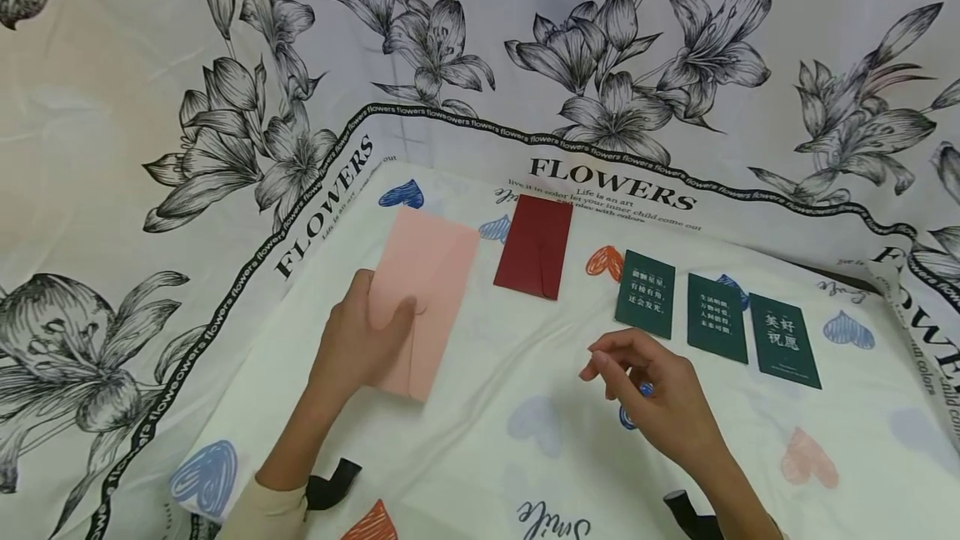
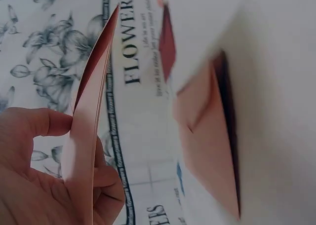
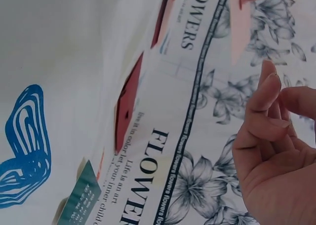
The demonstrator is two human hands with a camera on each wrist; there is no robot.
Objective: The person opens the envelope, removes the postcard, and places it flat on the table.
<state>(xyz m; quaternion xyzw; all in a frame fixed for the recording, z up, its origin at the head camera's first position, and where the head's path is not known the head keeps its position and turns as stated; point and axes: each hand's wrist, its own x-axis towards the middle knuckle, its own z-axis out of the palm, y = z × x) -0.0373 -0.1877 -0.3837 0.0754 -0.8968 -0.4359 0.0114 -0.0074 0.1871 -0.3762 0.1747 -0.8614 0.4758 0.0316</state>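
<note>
My left hand (image 1: 365,340) grips a pink envelope (image 1: 423,290) along its edge, thumb across the flapped face. In the left wrist view the held envelope (image 2: 89,131) stands edge-on between thumb and fingers. Another pink envelope (image 2: 207,141) lies on the table there; I cannot pick it out separately in the head view. My right hand (image 1: 656,390) hovers over the cloth with fingers loosely bent and nothing between them. Just beyond it lies a green card (image 1: 645,294) with white writing. A dark red envelope (image 1: 534,248) rests between the held envelope and that card.
Two more green cards, one in the middle (image 1: 717,319) and one at the right (image 1: 786,342), lie in the same row. A white cloth (image 1: 495,448) printed with hearts covers the table. Behind it hangs a flower-printed curtain (image 1: 510,40).
</note>
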